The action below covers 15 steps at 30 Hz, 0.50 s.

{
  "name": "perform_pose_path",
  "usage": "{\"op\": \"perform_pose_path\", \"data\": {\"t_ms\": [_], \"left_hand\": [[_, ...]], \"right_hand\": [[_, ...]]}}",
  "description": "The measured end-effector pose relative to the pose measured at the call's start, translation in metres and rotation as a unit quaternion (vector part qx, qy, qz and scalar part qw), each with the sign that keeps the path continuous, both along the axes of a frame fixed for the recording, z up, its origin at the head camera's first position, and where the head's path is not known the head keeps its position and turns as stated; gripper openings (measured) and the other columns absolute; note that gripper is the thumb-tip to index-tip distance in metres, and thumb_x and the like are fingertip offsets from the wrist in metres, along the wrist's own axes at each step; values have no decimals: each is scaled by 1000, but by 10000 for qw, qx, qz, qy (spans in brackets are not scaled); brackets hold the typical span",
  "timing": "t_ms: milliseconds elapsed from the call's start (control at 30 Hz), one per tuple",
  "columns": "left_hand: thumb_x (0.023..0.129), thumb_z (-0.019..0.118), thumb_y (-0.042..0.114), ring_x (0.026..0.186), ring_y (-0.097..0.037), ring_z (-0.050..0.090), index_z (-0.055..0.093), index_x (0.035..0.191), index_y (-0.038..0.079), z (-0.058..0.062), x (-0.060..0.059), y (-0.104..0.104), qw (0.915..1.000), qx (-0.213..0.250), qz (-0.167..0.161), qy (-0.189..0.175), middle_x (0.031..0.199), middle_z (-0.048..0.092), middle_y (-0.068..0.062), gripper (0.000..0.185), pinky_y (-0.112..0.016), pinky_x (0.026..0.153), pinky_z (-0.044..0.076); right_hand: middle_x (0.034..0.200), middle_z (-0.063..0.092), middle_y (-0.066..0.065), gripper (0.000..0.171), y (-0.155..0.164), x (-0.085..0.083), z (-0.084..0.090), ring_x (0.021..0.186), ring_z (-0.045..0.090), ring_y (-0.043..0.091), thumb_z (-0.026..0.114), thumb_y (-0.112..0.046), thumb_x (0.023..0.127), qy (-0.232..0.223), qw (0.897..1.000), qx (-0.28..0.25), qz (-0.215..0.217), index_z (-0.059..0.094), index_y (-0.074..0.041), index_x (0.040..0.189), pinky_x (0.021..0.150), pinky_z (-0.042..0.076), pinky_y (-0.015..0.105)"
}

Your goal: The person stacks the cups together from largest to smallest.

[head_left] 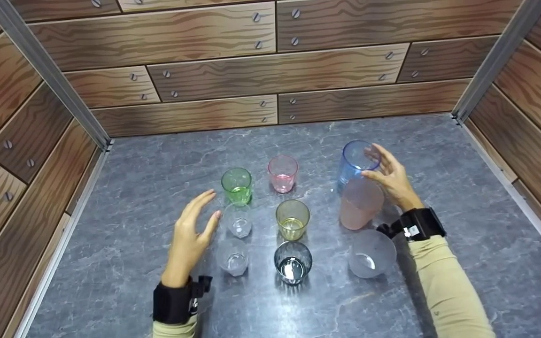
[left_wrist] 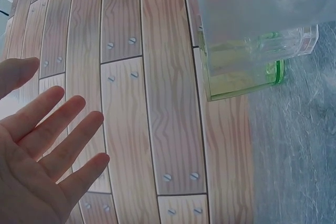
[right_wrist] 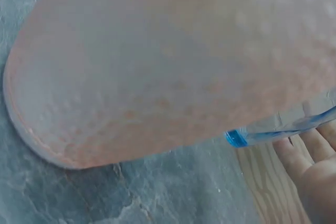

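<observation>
In the head view my right hand holds a tall blue glass near its rim, thumb in front and fingers behind. The right wrist view shows those fingers against the blue glass, partly hidden by a frosted pinkish tumbler. My left hand hovers left of a green glass and a small clear glass, touching neither. Its fingers are spread and relaxed with nothing in them, as the left wrist view shows the hand with the green glass off to the right.
A pink glass, a yellowish glass and a dark grey glass stand in a middle column. Another clear glass is at left front, a frosted clear tumbler at right front. Wood-patterned walls enclose the grey marbled table.
</observation>
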State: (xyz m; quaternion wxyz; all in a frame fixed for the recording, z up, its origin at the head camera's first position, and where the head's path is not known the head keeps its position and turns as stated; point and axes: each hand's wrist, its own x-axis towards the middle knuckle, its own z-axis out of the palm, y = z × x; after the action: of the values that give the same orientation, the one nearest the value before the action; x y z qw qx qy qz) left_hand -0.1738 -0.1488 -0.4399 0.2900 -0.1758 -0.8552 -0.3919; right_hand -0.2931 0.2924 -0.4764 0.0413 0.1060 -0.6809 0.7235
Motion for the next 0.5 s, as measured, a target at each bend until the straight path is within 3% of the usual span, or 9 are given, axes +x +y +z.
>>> {"op": "perform_pose_path", "data": {"t_ms": [300, 500], "left_hand": [[85, 64, 12, 119, -27, 55, 58, 120, 2, 2, 1, 2, 10000, -35, -4, 16, 127, 59, -13, 36, -36, 104, 43], [85, 65, 10, 118, -27, 56, 57, 122, 1, 3, 2, 3, 10000, -20, 11, 32, 126, 60, -15, 39, -35, 104, 43]], "right_hand": [[147, 28, 25, 80, 1, 9, 10, 123, 45, 5, 64, 7, 78, 148, 9993, 63, -336, 22, -3, 145, 102, 43, 15], [142, 44, 10, 78, 1, 17, 18, 123, 46, 7, 65, 7, 79, 197, 9983, -47, -541, 26, -7, 145, 109, 38, 19]]}}
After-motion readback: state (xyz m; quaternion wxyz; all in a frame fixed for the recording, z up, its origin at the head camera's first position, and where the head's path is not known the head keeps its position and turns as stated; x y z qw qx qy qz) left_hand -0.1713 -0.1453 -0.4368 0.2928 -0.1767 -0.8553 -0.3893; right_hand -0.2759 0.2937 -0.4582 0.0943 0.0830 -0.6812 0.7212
